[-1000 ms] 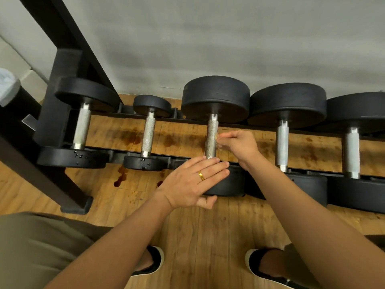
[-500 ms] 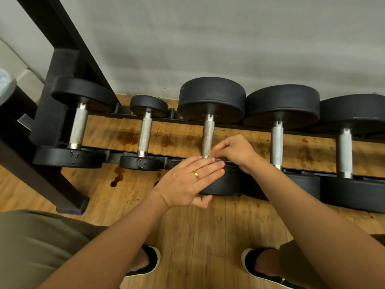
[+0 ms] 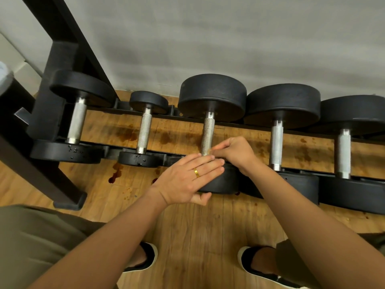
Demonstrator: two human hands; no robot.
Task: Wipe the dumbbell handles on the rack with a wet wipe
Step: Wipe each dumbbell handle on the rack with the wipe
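Your left hand (image 3: 187, 180) lies flat on the near weight (image 3: 226, 182) of the third dumbbell (image 3: 212, 97). Your right hand (image 3: 236, 152) curls at its handle (image 3: 208, 134), with no wipe discernible. The two handles to the right probably remain.

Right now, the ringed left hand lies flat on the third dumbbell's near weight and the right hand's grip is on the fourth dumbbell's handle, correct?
Not quite: in the head view the right hand has its grip on the third dumbbell's handle, near its lower end, not the fourth's. The left hand does lie flat on the near weight.
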